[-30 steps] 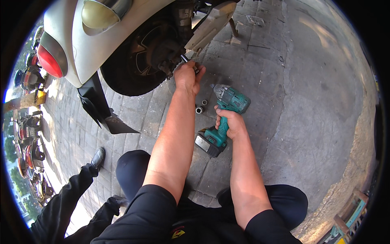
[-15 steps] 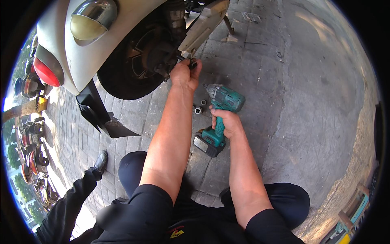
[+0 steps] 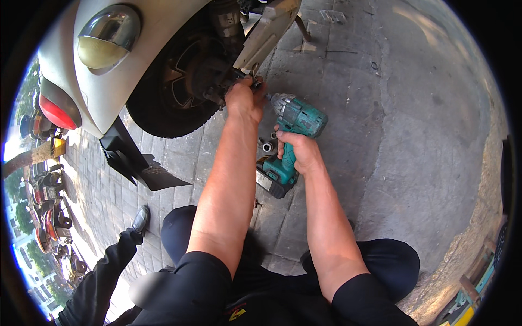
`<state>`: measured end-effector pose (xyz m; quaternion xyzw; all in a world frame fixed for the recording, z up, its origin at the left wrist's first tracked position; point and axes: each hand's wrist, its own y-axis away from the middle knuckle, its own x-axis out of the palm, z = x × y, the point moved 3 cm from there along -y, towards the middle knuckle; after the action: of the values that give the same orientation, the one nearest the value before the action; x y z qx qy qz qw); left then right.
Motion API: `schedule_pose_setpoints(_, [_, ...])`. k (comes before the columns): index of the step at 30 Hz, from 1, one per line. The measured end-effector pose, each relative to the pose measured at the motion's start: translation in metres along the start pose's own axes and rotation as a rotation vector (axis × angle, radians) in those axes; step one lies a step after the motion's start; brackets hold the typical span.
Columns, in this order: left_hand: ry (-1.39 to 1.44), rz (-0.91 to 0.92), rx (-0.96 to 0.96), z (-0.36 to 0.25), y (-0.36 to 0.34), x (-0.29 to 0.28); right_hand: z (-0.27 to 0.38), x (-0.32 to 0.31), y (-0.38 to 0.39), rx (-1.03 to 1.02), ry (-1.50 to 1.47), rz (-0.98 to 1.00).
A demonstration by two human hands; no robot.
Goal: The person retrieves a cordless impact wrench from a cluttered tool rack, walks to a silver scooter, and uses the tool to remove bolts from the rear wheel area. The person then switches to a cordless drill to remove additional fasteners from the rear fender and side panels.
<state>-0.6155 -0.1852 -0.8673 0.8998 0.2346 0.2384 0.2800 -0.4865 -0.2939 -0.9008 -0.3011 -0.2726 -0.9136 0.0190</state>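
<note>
My left hand [image 3: 243, 100] is closed around a dark metal socket [image 3: 256, 84] at the hub [image 3: 205, 81] of a white vehicle's black wheel [image 3: 151, 108]; its fingertips are partly hidden. My right hand [image 3: 300, 155] grips the handle of a teal cordless impact wrench [image 3: 305, 117], whose grey nose points at the socket, just right of my left fingers. A loose silver socket [image 3: 267, 146] lies on the pavement between my forearms, beside another partly hidden one.
The white body panel [image 3: 109, 92] overhangs the wheel, with a black flap [image 3: 136, 168] below it. Another person's leg [image 3: 103, 271] and shoe [image 3: 141, 219] are at the lower left. Parked scooters [image 3: 49, 212] line the left edge. A wooden frame [image 3: 470, 290] stands at the lower right.
My right hand and the impact wrench have moved up and left, toward my left hand. My left hand has shifted slightly up and left at the hub.
</note>
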Motion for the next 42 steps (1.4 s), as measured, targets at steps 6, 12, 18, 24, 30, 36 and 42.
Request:
schedule_pose_setpoints(6, [0.139, 0.141, -0.048, 0.003, -0.004, -0.002, 0.004, 0.01, -0.003, -0.033, -0.021, 0.033])
schedule_pose_setpoints(12, [0.202, 0.267, -0.027, -0.002, -0.008, 0.001, 0.009, 0.021, -0.012, -0.082, 0.021, 0.048])
schedule_pose_setpoints(18, [0.242, 0.139, 0.09, 0.021, 0.008, -0.001, -0.004, 0.01, -0.002, -0.04, 0.003, 0.031])
schedule_pose_setpoints(24, [0.287, 0.027, -0.003, 0.061, 0.023, -0.015, -0.02, -0.009, 0.014, 0.037, 0.085, -0.031])
schedule_pose_setpoints(30, [0.197, 0.098, -0.126, 0.073, 0.022, -0.024, -0.036, -0.023, 0.006, 0.079, 0.014, 0.042])
schedule_pose_setpoints(36, [-0.123, 0.012, -0.168, 0.102, 0.019, -0.038, -0.062, -0.057, 0.008, 0.356, -0.189, -0.069])
schedule_pose_setpoints(42, [-0.298, 0.031, -0.367, 0.157, 0.018, -0.053, -0.085, -0.096, 0.022, 0.468, -0.133, -0.247])
